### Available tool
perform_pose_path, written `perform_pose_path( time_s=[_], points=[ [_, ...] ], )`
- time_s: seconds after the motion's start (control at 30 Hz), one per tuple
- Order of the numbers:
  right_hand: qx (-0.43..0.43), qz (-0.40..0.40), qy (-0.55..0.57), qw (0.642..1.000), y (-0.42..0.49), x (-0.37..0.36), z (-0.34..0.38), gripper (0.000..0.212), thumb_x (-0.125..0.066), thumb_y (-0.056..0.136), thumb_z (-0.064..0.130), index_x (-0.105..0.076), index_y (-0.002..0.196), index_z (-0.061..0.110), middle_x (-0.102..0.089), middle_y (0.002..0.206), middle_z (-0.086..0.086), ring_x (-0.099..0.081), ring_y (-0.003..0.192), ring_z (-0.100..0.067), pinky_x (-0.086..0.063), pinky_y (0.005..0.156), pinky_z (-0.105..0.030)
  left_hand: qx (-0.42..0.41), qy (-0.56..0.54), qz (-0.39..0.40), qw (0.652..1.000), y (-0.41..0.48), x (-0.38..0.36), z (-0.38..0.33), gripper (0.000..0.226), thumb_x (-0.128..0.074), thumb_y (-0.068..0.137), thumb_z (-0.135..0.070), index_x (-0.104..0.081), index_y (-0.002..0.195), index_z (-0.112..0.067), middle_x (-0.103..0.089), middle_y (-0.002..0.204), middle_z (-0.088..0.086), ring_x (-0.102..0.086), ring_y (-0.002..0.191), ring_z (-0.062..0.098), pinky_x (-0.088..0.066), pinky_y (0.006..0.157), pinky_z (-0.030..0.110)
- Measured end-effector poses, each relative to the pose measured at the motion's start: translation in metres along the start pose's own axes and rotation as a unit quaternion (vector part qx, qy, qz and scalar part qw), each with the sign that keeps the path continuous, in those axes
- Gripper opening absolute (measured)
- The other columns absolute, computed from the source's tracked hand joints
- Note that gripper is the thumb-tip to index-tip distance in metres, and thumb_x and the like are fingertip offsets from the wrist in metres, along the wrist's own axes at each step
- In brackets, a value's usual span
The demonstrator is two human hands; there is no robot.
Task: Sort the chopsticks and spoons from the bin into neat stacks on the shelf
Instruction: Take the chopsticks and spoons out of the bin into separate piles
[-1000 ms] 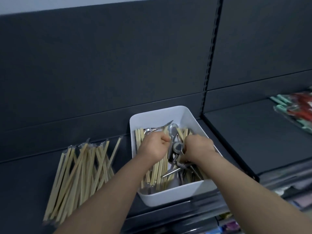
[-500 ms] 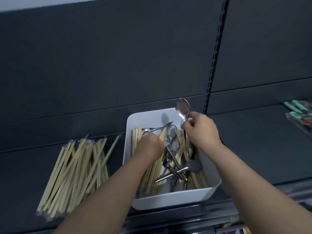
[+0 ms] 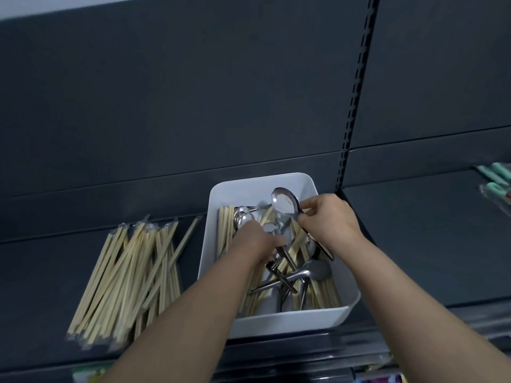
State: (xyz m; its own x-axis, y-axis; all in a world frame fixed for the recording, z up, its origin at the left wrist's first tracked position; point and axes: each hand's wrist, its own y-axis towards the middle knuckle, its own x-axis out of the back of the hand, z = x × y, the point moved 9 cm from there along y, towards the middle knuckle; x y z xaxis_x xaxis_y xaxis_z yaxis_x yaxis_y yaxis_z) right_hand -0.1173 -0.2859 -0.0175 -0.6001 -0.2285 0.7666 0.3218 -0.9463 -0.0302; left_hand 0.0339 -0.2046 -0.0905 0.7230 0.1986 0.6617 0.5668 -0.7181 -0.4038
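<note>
Working inside a white rectangular plastic bin [image 3: 279, 322] set on a dark grey metal shelf [image 3: 41, 286]. Pinching a shiny metal spoon [image 3: 283, 201] near the neck with the right hand [image 3: 329, 219], with the bowl raised just beyond the fingertips toward the bin's far wall and the dark handle running back under the palm. Reaching in with the left hand [image 3: 254, 241], knuckles up, fingers buried among loose pale wooden chopsticks [image 3: 225, 230] and tangled steel spoons [image 3: 312, 272] lying between and just below both hands. Cannot tell whether gripping anything there or merely parting the heap.

Well to the left of the left hand, already laid on the shelf: a fanned pile of wrapped pale chopsticks [image 3: 130, 277], ends uneven. Far to the right of the right hand, at the picture's edge: teal-handled packaged goods [image 3: 495, 178], too blurred to name.

Judged as mid-sort, with plenty left in the bin and no spoon stack to be seen near either hand.

Likely trouble from here:
- Pulling the held spoon out could snag the crossed handles beneath the right palm, dragging neighbours up and flicking chopsticks over the rim.
- Pinching polished metal so near the bowl leaves a long handle to lever, so it could swivel and drop back.
- Tugging toward the body could slide or tip the bin, seemingly placed close to the shelf's front lip.
- Setting spoons down too near the fanned pile could mix the two sorts again.
</note>
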Motion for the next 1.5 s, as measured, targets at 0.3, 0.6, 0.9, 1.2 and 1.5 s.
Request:
perform_pose_path(
  time_s=[0.3, 0.6, 0.9, 1.2, 1.5],
  points=[
    [0.003, -0.035, 0.035, 0.999, -0.013, 0.002, -0.007, 0.035, -0.061, 0.084, 0.021, -0.068, 0.118, 0.025, -0.073, 0.103, 0.005, -0.064, 0.104, -0.02, -0.053, 0.084, -0.031, -0.024, 0.085, -0.072, 0.993, -0.009, 0.025, -0.006, 0.022, -0.07, 0.078, -0.016, -0.051, 0.069, -0.011, -0.058, 0.08, 0.004, -0.061, 0.081, 0.026, -0.046, 0.067, 0.026],
    [0.092, -0.026, 0.112, 0.989, -0.029, -0.024, 0.071, 0.029, -0.061, 0.087, 0.02, -0.07, 0.114, 0.024, -0.068, 0.07, 0.006, -0.063, 0.073, -0.018, -0.04, 0.059, -0.024, -0.044, -0.28, -0.108, 0.953, -0.037, 0.119, 0.021, 0.017, -0.05, 0.092, 0.003, -0.057, 0.087, -0.011, -0.061, 0.087, 0.01, -0.062, 0.057, 0.014, -0.05, 0.044, 0.023],
    [0.197, 0.108, 0.105, 0.969, -0.122, -0.189, 0.235, 0.012, -0.058, 0.079, 0.014, -0.068, 0.075, 0.017, -0.06, 0.06, -0.005, -0.049, 0.058, -0.02, -0.037, 0.053, -0.026, 0.036, -0.274, -0.237, 0.932, -0.092, 0.253, 0.239, 0.023, -0.05, 0.092, -0.001, -0.066, 0.091, -0.017, -0.066, 0.091, 0.008, -0.052, 0.065, 0.013, -0.036, 0.051, 0.02],
    [0.198, 0.237, 0.151, 0.939, -0.255, -0.371, 0.391, 0.011, -0.065, 0.082, 0.021, -0.072, 0.079, 0.014, -0.064, 0.062, 0.004, -0.063, 0.064, -0.017, -0.044, 0.058, -0.027, 0.125, -0.266, -0.296, 0.909, -0.162, 0.378, 0.468, 0.033, -0.047, 0.087, 0.007, -0.067, 0.086, -0.019, -0.07, 0.103, 0.016, -0.065, 0.101, 0.035, -0.053, 0.088, 0.041],
    [0.152, 0.259, 0.16, 0.94, -0.268, -0.454, 0.457, 0.022, -0.065, 0.084, 0.012, -0.071, 0.105, 0.01, -0.064, 0.071, 0.005, -0.067, 0.078, -0.026, -0.056, 0.079, -0.041, 0.158, -0.215, -0.317, 0.91, -0.16, 0.434, 0.558, 0.038, -0.042, 0.093, 0.001, -0.064, 0.123, -0.01, -0.065, 0.121, 0.011, -0.06, 0.11, 0.028, -0.051, 0.096, 0.043]
  ],
)
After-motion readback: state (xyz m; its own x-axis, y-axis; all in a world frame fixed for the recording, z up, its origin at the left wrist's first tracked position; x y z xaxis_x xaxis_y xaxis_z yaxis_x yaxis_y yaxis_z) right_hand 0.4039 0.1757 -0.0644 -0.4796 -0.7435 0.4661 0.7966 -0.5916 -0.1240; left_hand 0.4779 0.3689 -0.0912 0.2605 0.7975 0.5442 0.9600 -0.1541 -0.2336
